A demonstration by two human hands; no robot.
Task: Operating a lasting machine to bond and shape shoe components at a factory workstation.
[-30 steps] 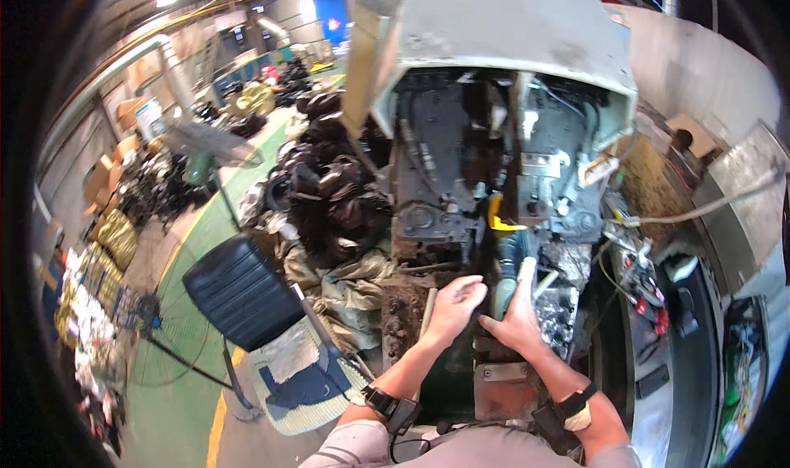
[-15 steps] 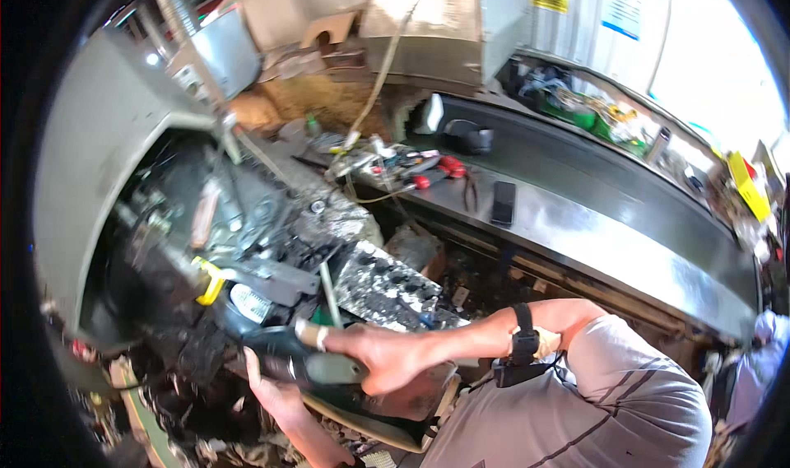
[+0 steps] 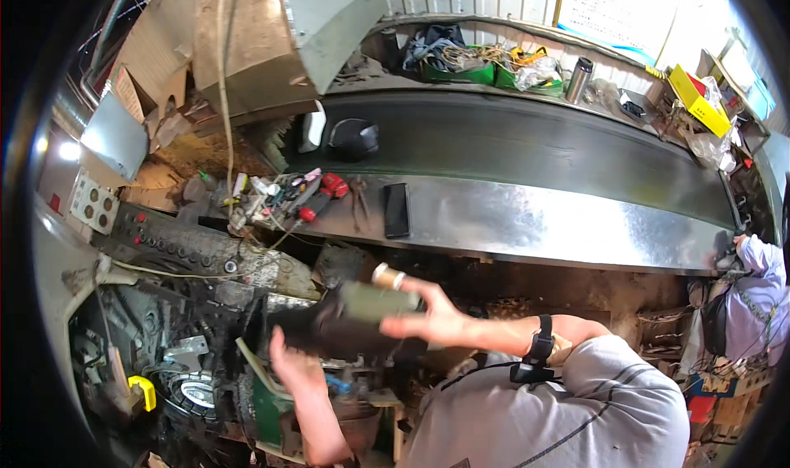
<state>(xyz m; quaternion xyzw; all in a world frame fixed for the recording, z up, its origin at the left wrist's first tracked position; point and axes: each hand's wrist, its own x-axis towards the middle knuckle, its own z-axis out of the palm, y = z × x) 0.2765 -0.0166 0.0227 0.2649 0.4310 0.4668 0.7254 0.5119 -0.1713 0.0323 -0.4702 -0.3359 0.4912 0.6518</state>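
Note:
A dark, shoe-like piece (image 3: 309,328), smeared by motion, is held between my two hands above the machine's near side. At its right end an olive-green block (image 3: 370,302), which looks like a shoe last, shows under my right hand (image 3: 432,316). My right fingers are closed round this block, and one finger wears a beige wrap. From below, my left hand (image 3: 298,367) takes the dark piece along its lower edge; its thumb points up and the other fingers are mostly hidden.
On the left stands a grimy machine with a yellow handle (image 3: 143,392). A phone (image 3: 397,210), pliers (image 3: 360,204) and small tools lie on the metal ledge. Behind it runs a dark conveyor belt (image 3: 527,151), carrying a black item (image 3: 354,137). Another person's lavender sleeve (image 3: 761,258) shows at right.
My view has swung to the right. Both hands have drawn the dark piece away from the machine's yellow handle, toward the right, still gripping it.

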